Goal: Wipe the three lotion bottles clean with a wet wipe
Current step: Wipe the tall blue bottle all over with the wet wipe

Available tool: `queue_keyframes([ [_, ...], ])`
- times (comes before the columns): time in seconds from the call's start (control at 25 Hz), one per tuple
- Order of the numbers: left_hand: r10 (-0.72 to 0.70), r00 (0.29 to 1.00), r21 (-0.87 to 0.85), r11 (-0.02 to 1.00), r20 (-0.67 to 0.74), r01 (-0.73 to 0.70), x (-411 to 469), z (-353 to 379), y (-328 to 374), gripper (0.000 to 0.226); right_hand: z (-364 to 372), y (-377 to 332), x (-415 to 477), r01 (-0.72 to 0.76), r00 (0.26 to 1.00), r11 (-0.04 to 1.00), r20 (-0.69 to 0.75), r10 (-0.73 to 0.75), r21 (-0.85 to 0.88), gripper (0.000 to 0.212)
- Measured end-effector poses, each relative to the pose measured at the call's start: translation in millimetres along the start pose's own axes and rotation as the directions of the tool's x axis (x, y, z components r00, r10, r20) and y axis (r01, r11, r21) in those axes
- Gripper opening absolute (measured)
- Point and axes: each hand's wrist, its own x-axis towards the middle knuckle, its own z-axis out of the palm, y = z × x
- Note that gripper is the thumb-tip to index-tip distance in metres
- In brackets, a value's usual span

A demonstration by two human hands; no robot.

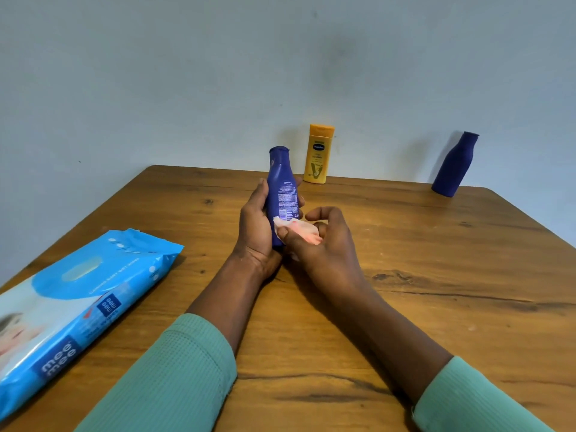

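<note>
- left hand (255,226) is clenched round the lower body of a dark blue lotion bottle (282,188); the cap end is up and the printed back label faces the camera.
- right hand (324,244) pinches a crumpled wet wipe (296,230); the wipe touches the bottle's lower label, just right of the left-hand grip.
- yellow lotion bottle (318,154) stands upright just beyond the grip.
- second dark blue bottle (453,165) stands well apart, beyond and right of the grip.
- blue wipes pack (78,300) lies flat on the wooden table (405,275), well left of the grip.
</note>
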Motion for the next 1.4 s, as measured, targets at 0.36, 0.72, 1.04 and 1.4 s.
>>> queue_keyframes([
  [0.36, -0.063, 0.997, -0.03, 0.997, 0.035, 0.064, -3, 5, -2, 0.053, -3, -8, 12, -0.14, 0.99, 0.988, -0.002, 0.14, 0.072, 0.06],
  [0.72, -0.076, 0.997, -0.012, 0.997, 0.022, 0.077, 0, 1, 0, 0.059, -10, 0, 8, -0.048, 0.99, 0.989, 0.127, 0.066, -0.138, 0.082],
  [1.04, -0.057, 0.996, 0.071, 0.996, 0.074, 0.051, -4, 14, -3, 0.048, 12, 3, 16, -0.059, 0.975, 0.984, -0.223, 0.02, -0.167, 0.074],
  [1.4, -0.069, 0.997, -0.006, 0.998, 0.038, 0.069, 1, -1, 2, 0.059, -2, 2, 8, -0.002, 0.993, 0.972, 0.112, 0.03, -0.236, 0.071],
])
